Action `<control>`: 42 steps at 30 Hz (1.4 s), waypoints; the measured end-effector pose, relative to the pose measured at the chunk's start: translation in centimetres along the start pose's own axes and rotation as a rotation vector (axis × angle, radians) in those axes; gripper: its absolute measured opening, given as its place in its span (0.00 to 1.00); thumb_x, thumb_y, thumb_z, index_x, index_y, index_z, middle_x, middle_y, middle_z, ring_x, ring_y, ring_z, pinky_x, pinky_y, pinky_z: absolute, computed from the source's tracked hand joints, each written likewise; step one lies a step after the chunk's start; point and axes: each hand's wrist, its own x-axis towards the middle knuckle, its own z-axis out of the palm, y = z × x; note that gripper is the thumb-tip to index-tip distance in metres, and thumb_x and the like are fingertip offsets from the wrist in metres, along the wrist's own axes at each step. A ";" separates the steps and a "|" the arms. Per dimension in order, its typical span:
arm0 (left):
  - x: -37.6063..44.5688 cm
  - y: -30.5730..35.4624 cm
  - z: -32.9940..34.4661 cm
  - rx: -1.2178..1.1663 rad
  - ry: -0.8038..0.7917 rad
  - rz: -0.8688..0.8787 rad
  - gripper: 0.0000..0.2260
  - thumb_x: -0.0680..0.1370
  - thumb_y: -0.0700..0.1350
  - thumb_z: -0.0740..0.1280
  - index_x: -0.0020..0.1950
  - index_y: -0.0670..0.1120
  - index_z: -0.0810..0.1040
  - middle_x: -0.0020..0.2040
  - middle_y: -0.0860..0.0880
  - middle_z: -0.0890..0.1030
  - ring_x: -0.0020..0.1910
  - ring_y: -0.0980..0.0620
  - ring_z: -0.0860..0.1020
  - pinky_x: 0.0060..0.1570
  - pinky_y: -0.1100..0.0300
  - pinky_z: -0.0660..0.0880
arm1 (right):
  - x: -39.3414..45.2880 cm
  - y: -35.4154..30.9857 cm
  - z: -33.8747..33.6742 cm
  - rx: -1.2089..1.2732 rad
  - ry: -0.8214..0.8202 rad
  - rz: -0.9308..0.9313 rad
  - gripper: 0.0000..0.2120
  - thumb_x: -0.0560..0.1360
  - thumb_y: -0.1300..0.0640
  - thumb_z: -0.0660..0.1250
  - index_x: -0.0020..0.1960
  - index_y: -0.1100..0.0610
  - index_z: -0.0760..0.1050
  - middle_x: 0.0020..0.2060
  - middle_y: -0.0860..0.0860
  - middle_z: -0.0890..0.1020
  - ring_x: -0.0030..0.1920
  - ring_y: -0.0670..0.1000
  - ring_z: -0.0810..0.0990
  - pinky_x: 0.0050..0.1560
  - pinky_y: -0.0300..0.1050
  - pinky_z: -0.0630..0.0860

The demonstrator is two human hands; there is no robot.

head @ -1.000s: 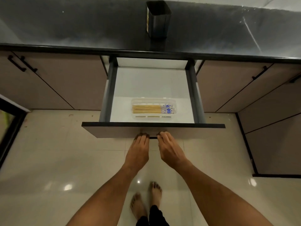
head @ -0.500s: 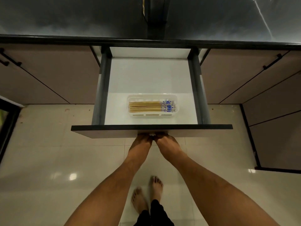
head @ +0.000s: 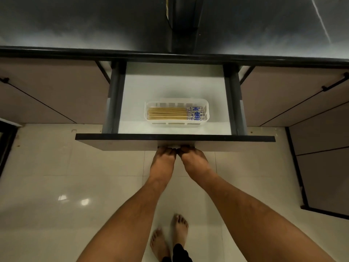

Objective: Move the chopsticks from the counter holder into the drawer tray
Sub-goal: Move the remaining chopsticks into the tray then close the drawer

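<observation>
Several wooden chopsticks point(head: 174, 113) with blue-patterned ends lie flat in the white slotted tray point(head: 206, 110), which sits inside the open drawer point(head: 170, 87). The black counter holder point(head: 184, 14) stands on the dark counter straight behind the drawer, cut off by the top of the view. My left hand point(head: 164, 157) and my right hand point(head: 192, 157) sit side by side at the lower edge of the drawer front point(head: 117, 143). Their fingers curl against that edge, and the fingertips are hidden under it.
Brown cabinet doors point(head: 56, 91) with black handles flank the drawer on both sides. More cabinets point(head: 324, 167) run down the right. My bare feet point(head: 170, 239) stand on the glossy tiled floor point(head: 66, 176) below the drawer.
My fingers went from straight against the drawer front to curled at its lower edge. The drawer has slid a little way inward, and the view has moved closer and lower.
</observation>
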 end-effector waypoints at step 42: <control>30.0 -6.5 -5.5 0.371 0.130 -0.018 0.17 0.75 0.45 0.71 0.63 0.55 0.79 0.58 0.52 0.81 0.61 0.52 0.78 0.68 0.57 0.70 | 27.8 11.0 -8.5 -0.083 0.131 0.039 0.16 0.83 0.62 0.59 0.70 0.57 0.72 0.64 0.57 0.79 0.62 0.58 0.79 0.60 0.51 0.77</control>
